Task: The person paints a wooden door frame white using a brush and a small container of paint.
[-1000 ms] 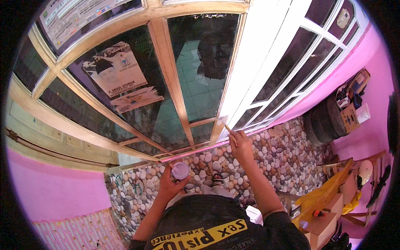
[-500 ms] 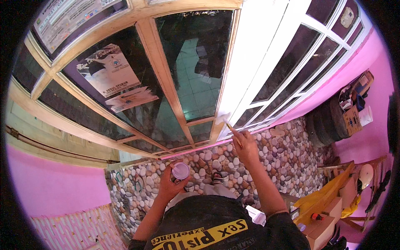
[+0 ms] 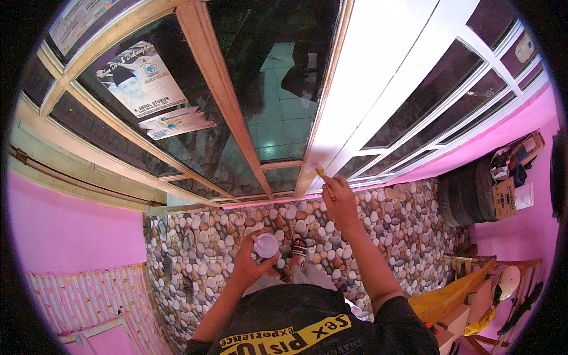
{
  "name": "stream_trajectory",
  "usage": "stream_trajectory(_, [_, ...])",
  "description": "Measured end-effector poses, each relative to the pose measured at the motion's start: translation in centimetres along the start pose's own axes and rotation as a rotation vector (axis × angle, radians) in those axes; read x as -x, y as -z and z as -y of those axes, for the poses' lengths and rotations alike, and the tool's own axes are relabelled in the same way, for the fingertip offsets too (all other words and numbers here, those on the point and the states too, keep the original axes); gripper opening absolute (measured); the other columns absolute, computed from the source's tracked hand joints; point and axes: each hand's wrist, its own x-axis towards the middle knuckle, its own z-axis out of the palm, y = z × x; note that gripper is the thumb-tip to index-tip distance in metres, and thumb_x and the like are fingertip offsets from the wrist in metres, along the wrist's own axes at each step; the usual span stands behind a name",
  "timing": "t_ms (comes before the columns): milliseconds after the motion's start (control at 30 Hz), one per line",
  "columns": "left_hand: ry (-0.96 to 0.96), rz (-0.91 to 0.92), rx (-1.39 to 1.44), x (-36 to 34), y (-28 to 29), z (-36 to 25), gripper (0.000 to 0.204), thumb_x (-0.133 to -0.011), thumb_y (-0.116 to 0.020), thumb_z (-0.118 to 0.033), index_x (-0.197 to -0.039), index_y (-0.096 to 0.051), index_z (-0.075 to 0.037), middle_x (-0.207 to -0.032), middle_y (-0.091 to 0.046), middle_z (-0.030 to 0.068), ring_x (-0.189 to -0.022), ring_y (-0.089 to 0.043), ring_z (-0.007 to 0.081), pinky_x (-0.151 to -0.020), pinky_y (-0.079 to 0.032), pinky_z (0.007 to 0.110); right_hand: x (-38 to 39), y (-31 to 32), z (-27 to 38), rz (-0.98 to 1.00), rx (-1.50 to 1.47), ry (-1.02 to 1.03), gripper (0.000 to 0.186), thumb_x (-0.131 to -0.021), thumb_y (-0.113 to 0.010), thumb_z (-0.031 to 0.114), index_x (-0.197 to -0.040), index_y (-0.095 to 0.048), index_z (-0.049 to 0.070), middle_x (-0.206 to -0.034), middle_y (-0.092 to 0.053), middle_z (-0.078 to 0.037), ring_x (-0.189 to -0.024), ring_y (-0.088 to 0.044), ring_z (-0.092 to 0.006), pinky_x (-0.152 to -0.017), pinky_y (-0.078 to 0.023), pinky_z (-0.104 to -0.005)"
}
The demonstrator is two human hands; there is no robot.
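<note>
A: What is taken as landmark?
B: The white panel. It is flanked on its left by a glazed bare-wood frame, on its right by a white-framed window.
A: Right hand?
B: Closed round a brush, which is held at the panel's lower end. Whether the panel is touched by the bristles cannot be told.
A: Left hand?
B: Curled round a small round tub. The tub is held left of the panel's foot, nearer the body; pale contents are seen.
A: Surroundings?
B: Pebble-patterned floor is seen at the panel's foot; dark tyres are stacked well to its right, with a carton placed beside them.
</note>
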Motion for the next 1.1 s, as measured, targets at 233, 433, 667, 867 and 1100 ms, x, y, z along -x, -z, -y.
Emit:
stream_trajectory(233, [-0.010, 0.005, 0.055, 0.6, 0.2, 2.2, 0.066, -0.077, -0.090, -0.027, -0.131, -0.056, -0.006, -0.123, -0.067, 0.0160, -0.114, -0.066, 0.0310, -0.099, -0.050, 0.042, -0.5, 5.7, 6.8, -0.215, 0.019, 0.116, 0.028, -0.087, -0.071, 0.000, -0.114, -0.071, 0.002, -0.090, -0.065, -0.014, -0.081, -0.067, -0.0270, -0.069, -0.055, -0.0350])
stream_trajectory(433, [-0.039, 0.070, 0.242, -0.4, 1.4, 1.2, 0.067, -0.080, -0.086, -0.014, -0.137, -0.052, -0.004, -0.128, -0.064, 0.0143, -0.119, -0.064, 0.0263, -0.100, -0.050, 0.038, -1.3, 5.2, 6.8, -0.033, 0.091, 0.110, 0.023, -0.089, -0.069, 0.007, -0.111, -0.069, 0.001, -0.092, -0.065, -0.016, -0.080, -0.068, -0.0360, -0.069, -0.056, -0.0424])
stream_trajectory(667, [-0.176, -0.006, 0.125, 0.4, 2.6, 0.4, 0.066, -0.080, -0.087, -0.017, -0.135, -0.053, -0.005, -0.127, -0.065, 0.0143, -0.119, -0.064, 0.0281, -0.099, -0.051, 0.039, -3.9, 6.6, 9.8, -0.133, -0.008, 0.087, 0.026, -0.088, -0.070, 0.008, -0.114, -0.071, 0.003, -0.092, -0.065, -0.016, -0.078, -0.067, -0.0344, -0.068, -0.055, -0.0415])
stream_trajectory(867, [-0.125, -0.030, 0.053, 1.6, 2.3, 1.7, 0.066, -0.080, -0.088, -0.023, -0.134, -0.054, -0.005, -0.125, -0.065, 0.0151, -0.117, -0.065, 0.0311, -0.097, -0.051, 0.041, -4.7, 8.5, 12.2, -0.189, -0.007, 0.154, 0.026, -0.089, -0.071, 0.007, -0.115, -0.071, 0.004, -0.088, -0.064, -0.016, -0.075, -0.066, -0.0326, -0.068, -0.054, -0.0398])
stream_trajectory(1100, [-0.096, -0.050, 0.083, 2.3, 2.7, 1.9, 0.066, -0.079, -0.088, -0.024, -0.132, -0.053, -0.005, -0.122, -0.066, 0.0158, -0.116, -0.065, 0.0329, -0.097, -0.050, 0.042, -3.7, 9.9, 14.1, -0.199, 0.001, 0.148, 0.023, -0.089, -0.071, 0.008, -0.110, -0.071, 0.001, -0.087, -0.064, -0.016, -0.077, -0.067, -0.0334, -0.068, -0.054, -0.0396])
